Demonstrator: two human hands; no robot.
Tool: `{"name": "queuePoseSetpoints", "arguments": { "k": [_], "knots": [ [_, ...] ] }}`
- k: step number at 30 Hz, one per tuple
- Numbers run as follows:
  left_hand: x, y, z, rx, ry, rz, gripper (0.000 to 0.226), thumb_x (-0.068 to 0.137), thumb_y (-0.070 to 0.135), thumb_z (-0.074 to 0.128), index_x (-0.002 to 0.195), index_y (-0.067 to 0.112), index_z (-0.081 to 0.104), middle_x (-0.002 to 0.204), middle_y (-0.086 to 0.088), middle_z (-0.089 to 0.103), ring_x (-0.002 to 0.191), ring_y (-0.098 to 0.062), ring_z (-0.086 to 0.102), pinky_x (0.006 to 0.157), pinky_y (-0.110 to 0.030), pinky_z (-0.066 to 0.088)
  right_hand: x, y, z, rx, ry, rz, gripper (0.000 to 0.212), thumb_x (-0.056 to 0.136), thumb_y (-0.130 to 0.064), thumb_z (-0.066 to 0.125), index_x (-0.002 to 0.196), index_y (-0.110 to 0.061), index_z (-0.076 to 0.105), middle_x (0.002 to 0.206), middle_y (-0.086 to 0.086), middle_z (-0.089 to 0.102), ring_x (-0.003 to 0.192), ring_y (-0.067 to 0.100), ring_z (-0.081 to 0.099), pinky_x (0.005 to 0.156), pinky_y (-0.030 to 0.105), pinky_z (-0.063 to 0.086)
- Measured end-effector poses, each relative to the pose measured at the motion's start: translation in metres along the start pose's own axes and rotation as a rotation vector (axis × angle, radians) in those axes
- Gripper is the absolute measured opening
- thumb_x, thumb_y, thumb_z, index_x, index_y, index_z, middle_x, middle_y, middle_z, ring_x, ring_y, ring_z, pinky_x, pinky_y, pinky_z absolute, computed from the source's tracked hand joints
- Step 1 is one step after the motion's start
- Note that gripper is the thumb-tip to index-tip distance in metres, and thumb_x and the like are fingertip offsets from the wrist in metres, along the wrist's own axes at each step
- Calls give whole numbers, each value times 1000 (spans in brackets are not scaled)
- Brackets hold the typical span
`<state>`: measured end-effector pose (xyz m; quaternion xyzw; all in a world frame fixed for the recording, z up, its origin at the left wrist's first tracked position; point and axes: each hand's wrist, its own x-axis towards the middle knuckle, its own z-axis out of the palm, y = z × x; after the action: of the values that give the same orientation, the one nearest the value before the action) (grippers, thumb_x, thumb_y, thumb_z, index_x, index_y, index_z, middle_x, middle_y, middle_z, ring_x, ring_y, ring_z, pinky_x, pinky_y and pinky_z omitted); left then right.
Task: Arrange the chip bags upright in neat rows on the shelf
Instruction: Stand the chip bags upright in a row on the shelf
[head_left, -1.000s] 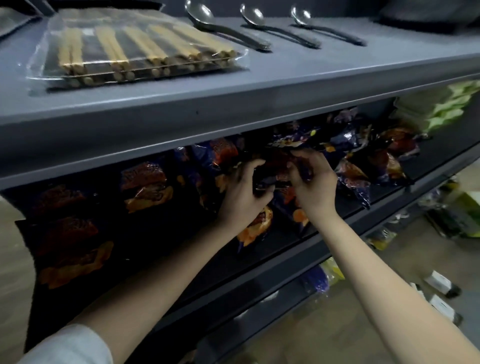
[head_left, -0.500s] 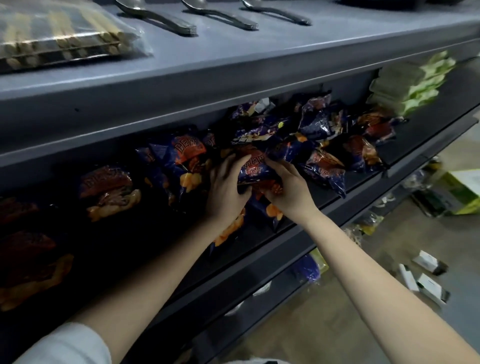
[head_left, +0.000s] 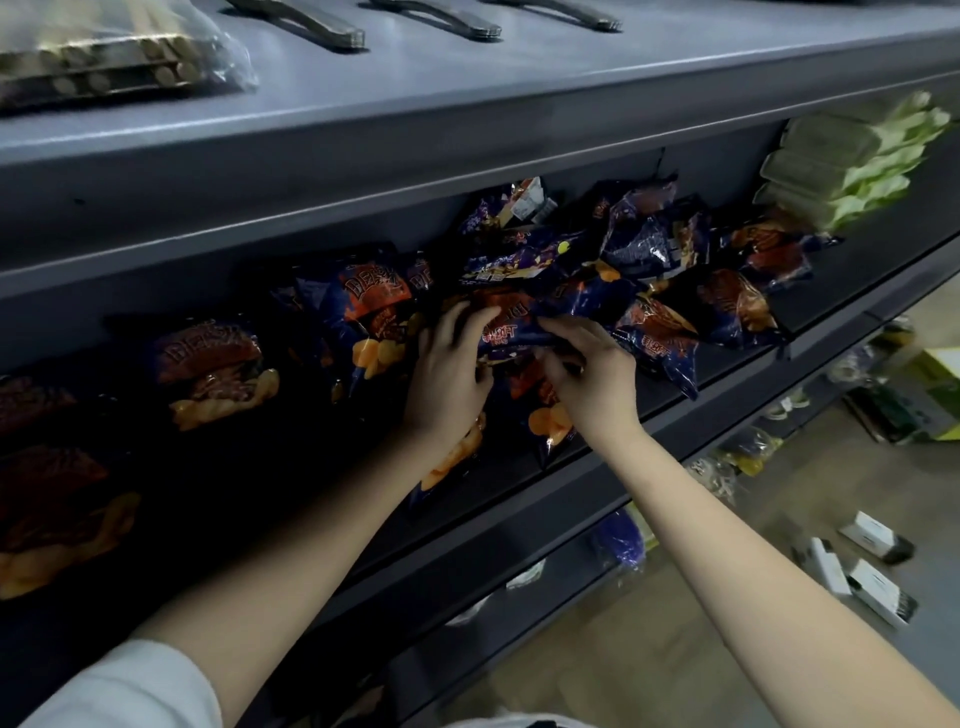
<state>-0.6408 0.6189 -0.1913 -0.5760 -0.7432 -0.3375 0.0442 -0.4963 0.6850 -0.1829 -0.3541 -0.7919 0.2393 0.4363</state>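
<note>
Fingers (head_left: 470, 318) of left hand (head_left: 449, 379) and right hand (head_left: 592, 382) grip chip bag (head_left: 511, 332) on shelf (head_left: 727, 376).

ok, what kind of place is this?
Likely a small shop or stockroom: tiered metal shelving, many identical chip bags on one tier, stacked green packs beside them, boxed goods on the floor.

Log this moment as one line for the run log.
left hand: grips chip bag | right hand: grips same bag | pile to the right: jumbled
</note>
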Motion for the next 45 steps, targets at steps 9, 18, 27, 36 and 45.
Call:
{"name": "queuePoseSetpoints", "arguments": {
  "k": [9, 18, 27, 36, 45],
  "knots": [
    [2, 4, -14, 184, 87, 169, 68, 63, 15, 80, 124, 22, 52, 134, 3, 52, 113, -29, 53, 91, -46, 43, -3, -11, -24, 170, 22, -153, 27, 91, -29, 55, 104, -11, 70, 92, -11, 62, 85, 1, 58, 75, 11, 42],
    [-16, -11, -50, 80, -52, 477, 59, 65, 15, 81, 117, 27, 53, 139, 2, 44, 129, -24, 35, 109, -55, 26, 25, -6, -30, 273, -60, 74, 38, 96, -39, 38, 119, -22, 62, 119, -4, 64, 114, 8, 56, 95, 21, 43],
    [-29, -5, -74, -47, -155, 576, 41, 80, 14, 51, 115, 35, 56, 148, 1, 27, 140, -22, 14, 114, -27, 14, 28, -23, -26, 301, -829, 225, 20, 94, -42, 47, 111, -42, 58, 121, -12, 61, 109, 1, 57, 97, 19, 44],
    [-39, -29, -90, -115, -143, 462, 56, 79, 0, 69, 123, 31, 57, 138, 7, 40, 131, -2, 29, 106, -15, 25, 22, -23, -27, 318, -1143, 523, 105, 53, -74, 65, 142, -30, 30, 139, -13, 42, 131, 10, 37, 112, 32, 25],
    [-28, -18, -92, -826, -15, -87, 49, 83, 6, 63, 124, 28, 49, 121, 6, 58, 106, -4, 60, 89, -21, 47, 22, -32, -31, 570, -759, 505, 39, 76, -41, 70, 104, -18, 56, 102, -1, 67, 88, 12, 62, 69, 23, 53]
  ]
}}
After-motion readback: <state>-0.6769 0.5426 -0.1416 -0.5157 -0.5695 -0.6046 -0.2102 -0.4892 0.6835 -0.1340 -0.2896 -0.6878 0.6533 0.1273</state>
